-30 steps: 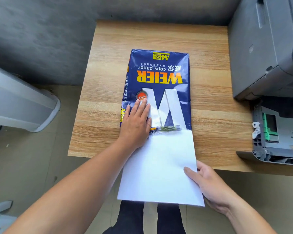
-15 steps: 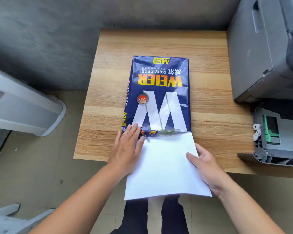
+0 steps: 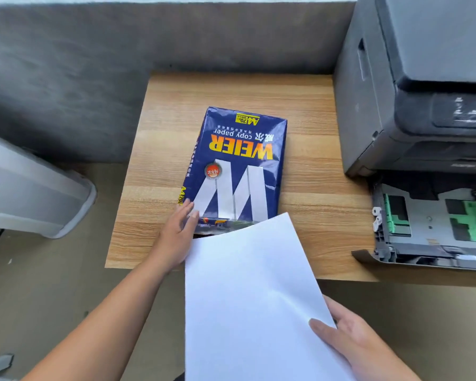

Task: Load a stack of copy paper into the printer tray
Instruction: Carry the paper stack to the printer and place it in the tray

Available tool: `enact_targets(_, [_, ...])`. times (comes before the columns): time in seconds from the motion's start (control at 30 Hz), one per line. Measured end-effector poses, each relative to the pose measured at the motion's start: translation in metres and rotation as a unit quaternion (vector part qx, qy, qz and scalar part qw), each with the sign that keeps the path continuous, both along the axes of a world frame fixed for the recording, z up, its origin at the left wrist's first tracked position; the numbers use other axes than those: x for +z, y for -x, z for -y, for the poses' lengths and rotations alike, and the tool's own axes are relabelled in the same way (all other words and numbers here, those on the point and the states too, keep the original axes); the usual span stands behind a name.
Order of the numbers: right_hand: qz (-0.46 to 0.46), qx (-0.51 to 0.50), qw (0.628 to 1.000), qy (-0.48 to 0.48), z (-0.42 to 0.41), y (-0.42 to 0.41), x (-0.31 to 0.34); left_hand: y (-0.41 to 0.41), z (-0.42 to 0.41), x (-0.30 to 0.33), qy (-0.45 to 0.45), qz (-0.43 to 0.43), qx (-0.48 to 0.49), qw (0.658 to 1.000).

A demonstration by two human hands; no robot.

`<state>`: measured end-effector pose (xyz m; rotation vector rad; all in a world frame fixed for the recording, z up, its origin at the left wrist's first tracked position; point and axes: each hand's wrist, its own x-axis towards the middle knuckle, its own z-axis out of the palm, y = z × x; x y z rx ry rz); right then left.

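Note:
A blue "WEIER copy paper" wrapper (image 3: pixel 238 171) lies on the wooden table (image 3: pixel 308 149), its torn end towards me. A white paper stack (image 3: pixel 248 292) is out of the wrapper, tilted up and to the right. My right hand (image 3: pixel 349 339) grips the stack's lower right edge. My left hand (image 3: pixel 177 235) rests flat at the wrapper's near left corner, partly hidden behind the stack. At the right stands the dark grey printer (image 3: pixel 412 86). Its paper tray (image 3: pixel 434 226) is pulled out below, with green guides showing.
A grey and white machine (image 3: pixel 30 188) stands on the floor to the left. A grey wall (image 3: pixel 121 45) runs behind the table. Beige floor lies below the table's near edge.
The paper stack has come fully out of the wrapper, lifted towards me and swung to the right. My left hand slid back from the wrapper's top to its near left corner.

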<state>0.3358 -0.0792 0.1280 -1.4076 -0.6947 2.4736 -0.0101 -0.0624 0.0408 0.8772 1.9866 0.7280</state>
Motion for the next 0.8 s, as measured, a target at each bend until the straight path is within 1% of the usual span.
enact_targets(0.07, [0.007,-0.029,0.999,-0.025,-0.001,-0.013,0.009,-0.019,0.018,0.038,-0.002,0.085,0.091,0.992])
enact_targets(0.1, [0.016,-0.051,0.998,-0.041,-0.002,-0.019,0.012,-0.035,0.029,0.058,-0.009,0.139,0.111,0.984])
enact_targets(0.17, [0.035,-0.096,0.992,-0.073,-0.006,-0.031,0.019,-0.078,0.046,0.095,-0.016,0.267,0.093,0.959])
enact_targets(0.2, [0.048,-0.115,0.988,-0.087,-0.009,-0.038,0.023,-0.101,0.049,0.108,-0.024,0.307,0.071,0.949])
enact_targets(0.23, [0.064,-0.129,0.984,-0.104,-0.013,-0.045,0.028,-0.122,0.050,0.116,-0.047,0.312,0.038,0.948])
enact_targets(0.3, [0.105,-0.145,0.973,-0.145,-0.022,-0.069,0.039,-0.162,0.043,0.113,-0.103,0.248,-0.009,0.963])
enact_targets(0.37, [0.166,-0.154,0.955,-0.193,-0.028,-0.097,0.053,-0.195,0.026,0.103,-0.128,0.208,-0.032,0.969])
enact_targets(0.47, [0.288,-0.176,0.904,-0.264,-0.030,-0.135,0.065,-0.240,-0.002,0.086,-0.124,0.211,-0.054,0.968])
enact_targets(0.53, [0.330,-0.198,0.876,-0.291,-0.032,-0.159,0.061,-0.268,-0.020,0.080,-0.126,0.229,-0.066,0.963])
enact_targets(0.6, [0.363,-0.200,0.858,-0.303,-0.037,-0.184,0.055,-0.296,-0.032,0.076,-0.134,0.237,-0.081,0.959])
enact_targets(0.7, [0.373,-0.205,0.853,-0.302,-0.049,-0.215,0.047,-0.324,-0.043,0.070,-0.127,0.216,-0.090,0.964])
enact_targets(0.8, [0.357,-0.196,0.864,-0.296,-0.074,-0.248,0.036,-0.347,-0.054,0.067,-0.102,0.187,-0.096,0.972])
